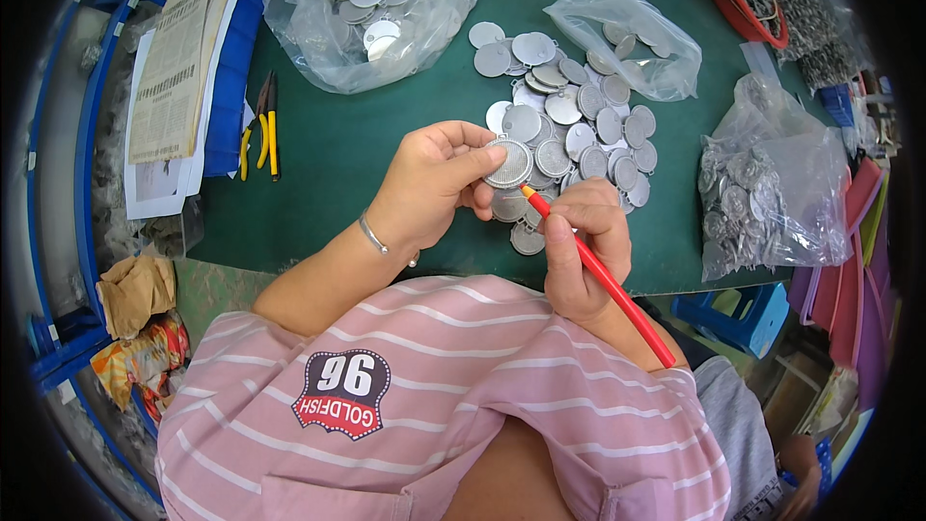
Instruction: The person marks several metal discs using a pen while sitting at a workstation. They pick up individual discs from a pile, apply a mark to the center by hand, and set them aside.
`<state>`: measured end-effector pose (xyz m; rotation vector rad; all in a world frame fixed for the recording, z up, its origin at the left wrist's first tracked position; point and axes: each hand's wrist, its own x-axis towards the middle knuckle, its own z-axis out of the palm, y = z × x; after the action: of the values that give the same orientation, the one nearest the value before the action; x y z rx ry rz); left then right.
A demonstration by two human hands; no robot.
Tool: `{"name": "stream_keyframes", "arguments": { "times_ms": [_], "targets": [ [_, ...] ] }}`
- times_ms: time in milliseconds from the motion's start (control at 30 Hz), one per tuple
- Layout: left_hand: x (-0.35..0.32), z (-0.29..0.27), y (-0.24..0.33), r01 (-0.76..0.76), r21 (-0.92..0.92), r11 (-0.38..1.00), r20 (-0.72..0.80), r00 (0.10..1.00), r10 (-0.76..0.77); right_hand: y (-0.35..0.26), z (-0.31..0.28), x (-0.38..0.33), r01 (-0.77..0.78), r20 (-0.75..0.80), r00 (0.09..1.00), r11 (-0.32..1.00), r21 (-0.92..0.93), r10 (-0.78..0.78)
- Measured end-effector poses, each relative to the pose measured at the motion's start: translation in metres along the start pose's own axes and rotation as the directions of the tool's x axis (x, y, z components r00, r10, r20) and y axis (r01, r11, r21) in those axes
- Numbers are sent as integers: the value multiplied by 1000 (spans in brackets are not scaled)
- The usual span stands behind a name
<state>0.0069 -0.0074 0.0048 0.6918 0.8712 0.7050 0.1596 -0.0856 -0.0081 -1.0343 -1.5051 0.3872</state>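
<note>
"What does the left grip (429,174) have?"

"A grey disc (509,164). Thumb and fingers are pinched together on its edge, and its ridged face is turned up."

"And the right grip (586,246)?"

"Clamped on a red pencil (610,282), which slants up and left out of the fingers toward the disc."

"Does the tip touch?"

"It sits right at the disc's lower-right rim; I can't tell whether they meet."

"What's around the hands?"

"A pile (579,125) of similar discs on the green table (362,135). It spreads just beyond both grips, and a few of its discs lie right below the held one."

"Any bags?"

"Three, all clear. The big bag (371,19), full of discs, is well beyond the left grip. The small bag (672,68), holding a few, is past the pile, beyond the right grip. The third bag (772,198), of metal pieces, is off to that grip's right."

"And left of the left grip?"

"Yellow-handled tools (273,140), then a newspaper (176,72) on white sheets (174,181), farther left."
</note>
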Motion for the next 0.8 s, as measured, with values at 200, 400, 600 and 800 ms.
{"name": "stream_keyframes", "arguments": {
  "times_ms": [200, 400, 600, 800],
  "targets": [
    [-2, -2, 1, 10, -19, 1000, 2, 1000, -10, 0, -2, 6, 16, 64, 998, 997, -71, -12],
    [-2, 0, 5, -60, 21, 998, -2, 998, 61, 4, -2, 1, -7, -16, 1000, 1000, 4, 7],
    [-3, 1, 2, -117, 92, 989, 13, 993, 116, 5, -1, 1, 10, -66, 998, 999, 42, -7],
    [-5, 3, 5, -155, 82, 985, 43, 987, 152, 8, -3, -1, -59, 3, 998, 998, -37, 59]
  ]
}}
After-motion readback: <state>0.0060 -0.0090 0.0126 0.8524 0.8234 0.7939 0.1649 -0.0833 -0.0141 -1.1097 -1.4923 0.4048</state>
